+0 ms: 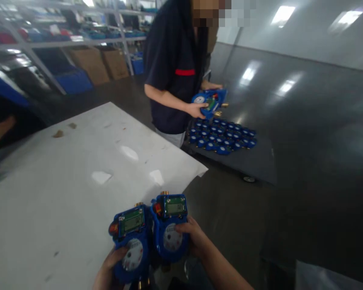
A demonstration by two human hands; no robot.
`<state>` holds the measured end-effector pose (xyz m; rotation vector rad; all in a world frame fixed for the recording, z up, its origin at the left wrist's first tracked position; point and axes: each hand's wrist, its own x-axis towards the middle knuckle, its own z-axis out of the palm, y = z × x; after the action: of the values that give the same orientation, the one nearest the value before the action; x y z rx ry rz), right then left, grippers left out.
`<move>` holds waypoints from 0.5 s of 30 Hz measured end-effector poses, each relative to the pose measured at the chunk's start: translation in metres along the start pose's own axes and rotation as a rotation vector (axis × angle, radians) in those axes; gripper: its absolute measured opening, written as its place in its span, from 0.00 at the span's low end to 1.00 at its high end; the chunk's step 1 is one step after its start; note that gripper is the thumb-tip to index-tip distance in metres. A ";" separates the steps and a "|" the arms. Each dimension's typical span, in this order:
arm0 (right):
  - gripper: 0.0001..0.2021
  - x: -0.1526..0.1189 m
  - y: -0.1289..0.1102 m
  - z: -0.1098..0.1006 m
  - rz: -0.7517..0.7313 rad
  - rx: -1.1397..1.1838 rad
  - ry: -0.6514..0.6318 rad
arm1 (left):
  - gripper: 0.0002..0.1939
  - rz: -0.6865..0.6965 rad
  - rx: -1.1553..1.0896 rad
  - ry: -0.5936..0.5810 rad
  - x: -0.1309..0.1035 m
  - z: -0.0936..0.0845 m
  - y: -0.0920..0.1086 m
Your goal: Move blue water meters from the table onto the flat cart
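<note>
Each hand is wrapped around one blue meter, left hand point(109, 268) on the left meter point(130, 237), right hand point(193, 237) on the right meter point(170, 227), side by side, displays up for reading, just beside the white surface point(63, 181).

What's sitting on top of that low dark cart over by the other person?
Rows of blue meters lie on the flat cart, filling its near end. The co-worker's body hides the cart's left edge; only one wheel shows beneath.
</note>
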<state>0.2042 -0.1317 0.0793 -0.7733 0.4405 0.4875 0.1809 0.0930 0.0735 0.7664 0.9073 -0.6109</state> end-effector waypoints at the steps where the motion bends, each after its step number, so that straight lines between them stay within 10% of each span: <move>1: 0.26 -0.017 -0.018 -0.025 -0.030 0.008 0.052 | 0.27 -0.038 0.023 -0.030 0.006 0.029 -0.018; 8: 0.23 -0.138 -0.123 -0.186 -0.192 0.169 0.521 | 0.20 -0.196 0.245 -0.292 0.053 0.228 -0.148; 15: 0.27 -0.182 -0.190 -0.295 -0.270 0.416 0.805 | 0.25 -0.278 0.470 -0.483 0.099 0.375 -0.223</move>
<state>0.1072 -0.5149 0.0944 -0.5840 1.1265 -0.1965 0.2351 -0.3506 0.0647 0.8609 0.4226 -1.2234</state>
